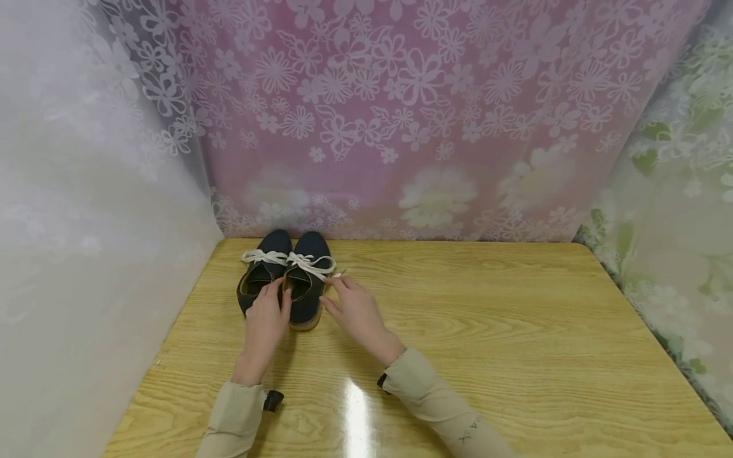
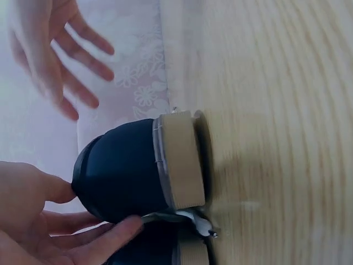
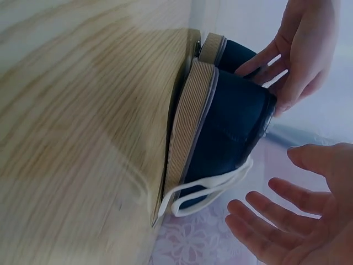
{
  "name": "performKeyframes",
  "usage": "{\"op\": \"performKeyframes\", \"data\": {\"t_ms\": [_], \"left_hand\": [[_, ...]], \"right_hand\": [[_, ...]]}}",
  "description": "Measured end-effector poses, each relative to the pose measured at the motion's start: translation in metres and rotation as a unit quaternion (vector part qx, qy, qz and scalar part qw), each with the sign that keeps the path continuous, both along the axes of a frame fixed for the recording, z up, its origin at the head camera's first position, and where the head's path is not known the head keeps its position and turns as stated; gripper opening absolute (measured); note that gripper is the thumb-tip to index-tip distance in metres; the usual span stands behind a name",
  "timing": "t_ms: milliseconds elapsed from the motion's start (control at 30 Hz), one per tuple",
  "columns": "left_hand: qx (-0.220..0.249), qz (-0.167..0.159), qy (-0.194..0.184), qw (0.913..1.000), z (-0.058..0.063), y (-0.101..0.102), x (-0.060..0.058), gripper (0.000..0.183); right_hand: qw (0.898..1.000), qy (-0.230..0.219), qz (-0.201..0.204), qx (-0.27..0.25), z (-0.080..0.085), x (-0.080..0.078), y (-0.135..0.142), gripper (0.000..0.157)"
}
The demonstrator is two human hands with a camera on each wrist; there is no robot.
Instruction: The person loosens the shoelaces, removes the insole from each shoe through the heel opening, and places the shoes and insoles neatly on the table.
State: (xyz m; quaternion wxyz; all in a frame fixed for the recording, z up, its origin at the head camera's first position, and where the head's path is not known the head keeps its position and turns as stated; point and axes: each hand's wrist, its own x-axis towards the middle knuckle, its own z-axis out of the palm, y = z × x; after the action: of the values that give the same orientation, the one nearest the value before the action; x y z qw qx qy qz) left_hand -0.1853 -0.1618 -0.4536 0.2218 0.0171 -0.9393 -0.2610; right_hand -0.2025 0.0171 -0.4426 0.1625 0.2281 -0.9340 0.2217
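Pinching the heel rim of the right dark navy shoe [image 1: 305,310], which has a beige ribbed sole and white laces [image 1: 306,261] tied in a bow, the left hand [image 1: 265,319] has its thumb at the shoe's mouth and its other fingers between this shoe and the matching left dark navy shoe [image 1: 275,242]. The right hand [image 1: 356,315] holds nothing; its fingers are spread and relaxed, just beside the right side of the same shoe, and the right wrist view shows a gap. Both shoes stand upright, side by side, toes to the far side, at the far left corner of a yellowish wood-grain table [image 1: 487,331]. Behind it hangs a pink cloth with white flowers [image 1: 372,95]; on the left is a whitish cloth [image 1: 86,254], on the right a pale cloth with green leaves [image 1: 681,222]. On the right beige sleeve [image 1: 438,397], small dark letters cannot be read with certainty.
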Motion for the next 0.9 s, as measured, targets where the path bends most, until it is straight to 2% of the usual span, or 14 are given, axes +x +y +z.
{"op": "performKeyframes", "data": {"t_ms": [133, 433, 567, 900], "left_hand": [[0.001, -0.005, -0.028, 0.9996, 0.000, 0.001, 0.001, 0.037], [0.016, 0.008, -0.032, 0.9993, -0.001, 0.004, 0.000, 0.037], [0.022, 0.014, -0.046, 0.9986, -0.002, 0.007, 0.000, 0.038], [0.026, 0.015, -0.045, 0.9986, -0.001, 0.009, 0.000, 0.039]], "right_hand": [[1.000, -0.013, 0.005, 0.011, 0.001, -0.001, -0.011, 0.041], [0.997, -0.067, 0.010, 0.048, -0.003, -0.004, -0.029, 0.056], [0.996, -0.062, 0.009, 0.055, -0.008, -0.005, -0.032, 0.059], [0.996, -0.063, 0.011, 0.062, -0.008, -0.007, -0.033, 0.063]]}}
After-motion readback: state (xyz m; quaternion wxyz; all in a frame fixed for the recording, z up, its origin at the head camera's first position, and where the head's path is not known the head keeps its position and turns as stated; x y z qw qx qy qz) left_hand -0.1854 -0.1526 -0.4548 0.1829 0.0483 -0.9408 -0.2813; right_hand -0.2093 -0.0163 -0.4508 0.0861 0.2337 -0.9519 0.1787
